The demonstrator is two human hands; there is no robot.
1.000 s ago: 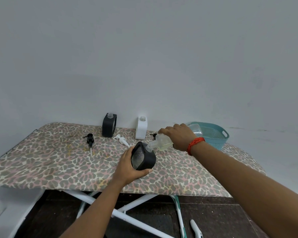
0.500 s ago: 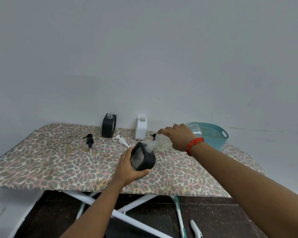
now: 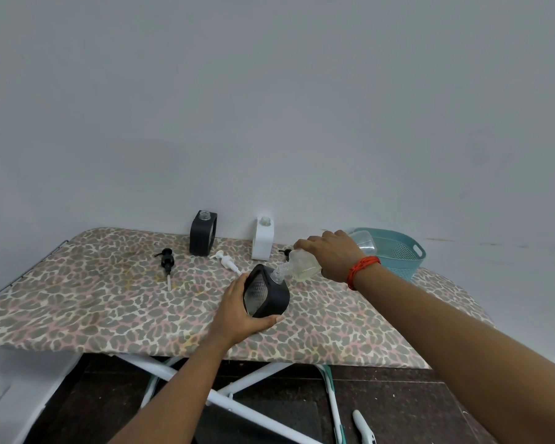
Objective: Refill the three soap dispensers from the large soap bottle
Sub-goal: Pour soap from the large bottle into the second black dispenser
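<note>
Over the leopard-print board (image 3: 77, 302), the left hand (image 3: 237, 310) cups a tilted black dispenser (image 3: 266, 291), fingers curled round its base. The right hand (image 3: 329, 253) grips the large soap bottle (image 3: 303, 265), tipped sideways, its neck touching the dispenser's open mouth.

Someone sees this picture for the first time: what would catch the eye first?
In the middle, the left hand holds a tilted black dispenser while the right hand tips the clear soap bottle, neck at its opening. Beneath them the leopard-print board cover stands out, with a second black dispenser and a white dispenser upright at the back and a teal basket at the right.
</note>
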